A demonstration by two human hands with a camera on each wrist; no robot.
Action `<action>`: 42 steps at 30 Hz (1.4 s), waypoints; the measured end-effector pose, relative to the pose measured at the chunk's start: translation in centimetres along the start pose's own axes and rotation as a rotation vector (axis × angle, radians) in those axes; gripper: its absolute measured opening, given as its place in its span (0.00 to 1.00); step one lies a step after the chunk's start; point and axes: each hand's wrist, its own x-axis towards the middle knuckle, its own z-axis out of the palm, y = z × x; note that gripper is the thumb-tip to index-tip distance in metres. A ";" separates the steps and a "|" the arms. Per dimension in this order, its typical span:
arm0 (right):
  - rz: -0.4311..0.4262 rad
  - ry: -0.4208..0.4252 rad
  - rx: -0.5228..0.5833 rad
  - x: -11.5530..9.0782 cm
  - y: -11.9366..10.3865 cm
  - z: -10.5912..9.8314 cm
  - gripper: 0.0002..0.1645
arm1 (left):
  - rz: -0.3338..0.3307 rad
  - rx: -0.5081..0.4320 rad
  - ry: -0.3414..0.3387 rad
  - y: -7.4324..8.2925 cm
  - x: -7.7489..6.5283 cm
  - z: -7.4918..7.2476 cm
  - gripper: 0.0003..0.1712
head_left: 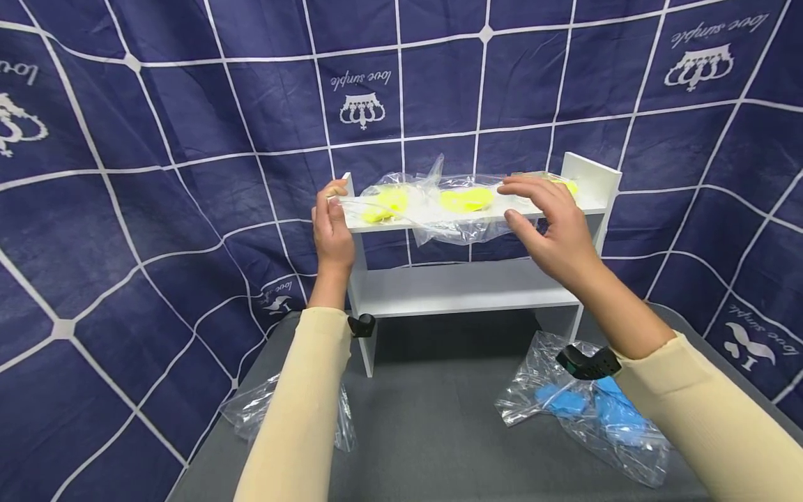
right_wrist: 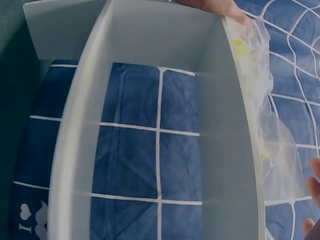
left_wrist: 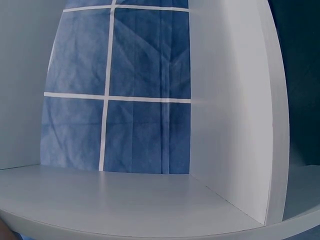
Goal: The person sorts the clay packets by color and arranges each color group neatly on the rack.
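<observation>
A white two-tier shelf [head_left: 464, 287] stands on the grey table. Across its top board lie clear plastic bags with bright yellow pieces inside, one yellow piece [head_left: 467, 199] near the middle and another [head_left: 390, 202] at the left. My left hand [head_left: 332, 233] grips the shelf's left side panel at the top; whether its thumb also catches the bag's edge, I cannot tell. My right hand [head_left: 555, 226] is raised before the right part of the top board, thumb and fingers spread apart, holding nothing. It partly hides the bag and the yellow piece at the right end.
A clear bag with blue pieces [head_left: 617, 411] lies on the table at the right, below my right forearm. Another clear bag [head_left: 257, 408] lies at the left, partly behind my left sleeve. A blue checked cloth [head_left: 439, 84] hangs behind the shelf.
</observation>
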 end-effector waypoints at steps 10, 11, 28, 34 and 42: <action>0.124 0.064 0.060 -6.5 -0.5 -1.4 0.21 | 0.007 -0.015 0.008 0.0 0.0 0.1 0.15; 0.127 0.069 0.056 -7.3 -0.4 -1.4 0.21 | 0.004 -0.012 0.005 0.0 0.0 0.0 0.15; 0.379 0.069 -0.048 -17.0 4.3 -5.1 0.22 | -0.014 0.003 -0.002 0.0 0.2 0.1 0.15; 0.416 -0.109 -0.162 -21.4 8.4 -6.4 0.28 | -0.010 -0.007 0.005 0.0 0.1 0.0 0.15; 0.616 -0.346 -0.053 -25.2 12.3 -8.1 0.44 | -0.015 -0.018 0.005 0.2 0.1 0.1 0.15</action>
